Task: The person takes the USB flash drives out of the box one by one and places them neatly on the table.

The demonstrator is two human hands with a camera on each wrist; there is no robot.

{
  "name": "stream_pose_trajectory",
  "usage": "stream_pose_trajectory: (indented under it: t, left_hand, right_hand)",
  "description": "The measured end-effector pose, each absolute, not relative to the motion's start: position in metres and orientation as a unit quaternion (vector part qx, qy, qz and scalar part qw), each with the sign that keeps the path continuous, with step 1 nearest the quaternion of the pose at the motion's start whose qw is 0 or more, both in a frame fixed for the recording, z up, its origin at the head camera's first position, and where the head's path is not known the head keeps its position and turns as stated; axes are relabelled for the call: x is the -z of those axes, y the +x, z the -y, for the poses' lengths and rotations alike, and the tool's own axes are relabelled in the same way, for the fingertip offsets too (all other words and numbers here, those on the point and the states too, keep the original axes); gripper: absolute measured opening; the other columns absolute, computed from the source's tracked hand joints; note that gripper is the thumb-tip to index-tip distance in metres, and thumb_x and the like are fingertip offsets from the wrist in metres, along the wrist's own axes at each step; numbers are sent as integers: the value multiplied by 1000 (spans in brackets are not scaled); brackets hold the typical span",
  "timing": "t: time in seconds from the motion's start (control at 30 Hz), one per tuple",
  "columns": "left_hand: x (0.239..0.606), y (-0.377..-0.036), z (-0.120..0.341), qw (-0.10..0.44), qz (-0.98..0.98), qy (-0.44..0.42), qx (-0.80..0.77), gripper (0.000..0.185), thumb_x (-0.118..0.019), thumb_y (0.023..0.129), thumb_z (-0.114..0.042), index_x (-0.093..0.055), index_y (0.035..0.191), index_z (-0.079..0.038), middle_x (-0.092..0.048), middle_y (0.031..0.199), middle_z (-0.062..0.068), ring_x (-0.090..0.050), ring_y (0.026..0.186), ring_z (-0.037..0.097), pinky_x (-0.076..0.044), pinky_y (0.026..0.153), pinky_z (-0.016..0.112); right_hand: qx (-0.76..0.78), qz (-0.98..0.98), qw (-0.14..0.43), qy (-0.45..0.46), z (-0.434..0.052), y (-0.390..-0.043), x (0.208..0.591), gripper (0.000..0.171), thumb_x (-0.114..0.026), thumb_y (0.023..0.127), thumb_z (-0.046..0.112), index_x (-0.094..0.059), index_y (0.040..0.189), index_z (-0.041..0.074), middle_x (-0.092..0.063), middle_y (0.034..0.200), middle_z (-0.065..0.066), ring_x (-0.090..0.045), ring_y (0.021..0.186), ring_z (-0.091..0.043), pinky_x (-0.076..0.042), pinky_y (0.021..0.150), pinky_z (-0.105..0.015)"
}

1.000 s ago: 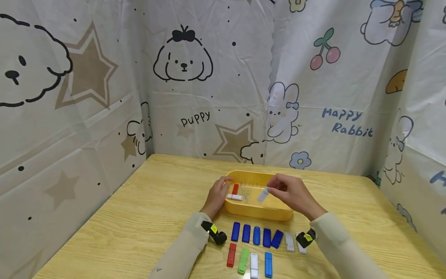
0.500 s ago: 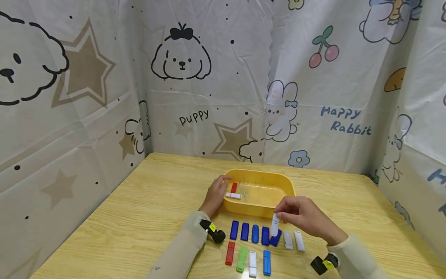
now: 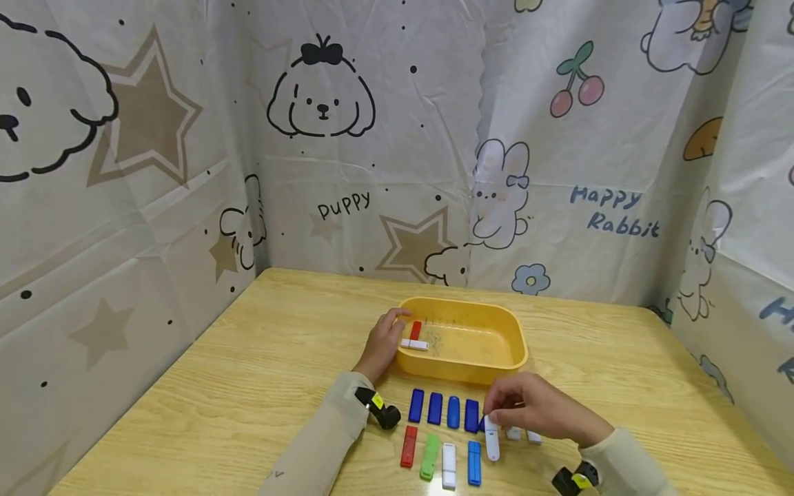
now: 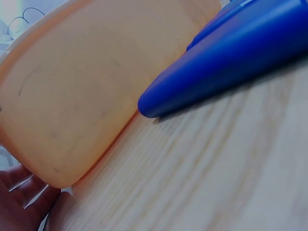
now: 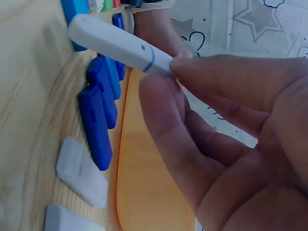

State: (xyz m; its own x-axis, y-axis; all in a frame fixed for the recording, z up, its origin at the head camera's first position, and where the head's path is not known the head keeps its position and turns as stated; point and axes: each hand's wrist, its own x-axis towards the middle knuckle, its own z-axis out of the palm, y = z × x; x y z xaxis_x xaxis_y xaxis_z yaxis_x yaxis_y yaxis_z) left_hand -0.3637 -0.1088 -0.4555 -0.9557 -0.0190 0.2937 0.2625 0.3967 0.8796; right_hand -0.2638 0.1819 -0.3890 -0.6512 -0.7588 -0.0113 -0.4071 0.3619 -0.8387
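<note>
Between thumb and fingertips, my right hand (image 3: pixel 546 408) pinches a white USB stick (image 3: pixel 492 442) by one end. The stick points down toward the tabletop, just right of a light blue stick (image 3: pixel 474 463). In the right wrist view a thin blue line rings this white stick (image 5: pixel 113 43) near the fingers. My left hand (image 3: pixel 380 348) rests against the left end of a yellow plastic bin (image 3: pixel 459 373), fingers at its rim. In the left wrist view several of its fingers (image 4: pixel 41 199) lie beside the bin's corner. A red stick (image 3: pixel 416 328) and a white stick (image 3: pixel 414 344) lie inside the bin.
Dark blue sticks (image 3: pixel 416 406) form a row before the bin, its right end partly hidden by my right hand. Two white sticks (image 3: pixel 513 434) show beyond that hand. The nearer row has a red stick (image 3: pixel 409 446), a green one (image 3: pixel 430 457) and a white one (image 3: pixel 449 466).
My right hand has carried the white stick out from over the bin, toward me, down to the near row. The left hand has stayed at the bin's left end.
</note>
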Motion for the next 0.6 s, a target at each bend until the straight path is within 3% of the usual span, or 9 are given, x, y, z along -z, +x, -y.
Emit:
stream_pose_trajectory:
  t: [0.27, 0.6]
  left_hand:
    - [454, -363, 107, 128, 829, -72, 539, 28, -42, 98, -23, -60, 119, -16, -55, 128, 12, -49, 123, 30, -35, 104, 51]
    - [453, -363, 107, 126, 824, -68, 549, 30, -42, 98, -23, -60, 120, -15, -54, 129, 12, -48, 124, 30, -34, 105, 52]
  right_hand:
    - [394, -808, 241, -366, -185, -264, 391, 14, -61, 93, 12, -72, 99, 6, -71, 91, -2, -61, 70, -9, -53, 62, -27]
    - [343, -822, 259, -373, -181, -261, 394, 9, -73, 83, 13, -70, 92, 13, -65, 85, 5, -57, 74, -6, -49, 67, -24]
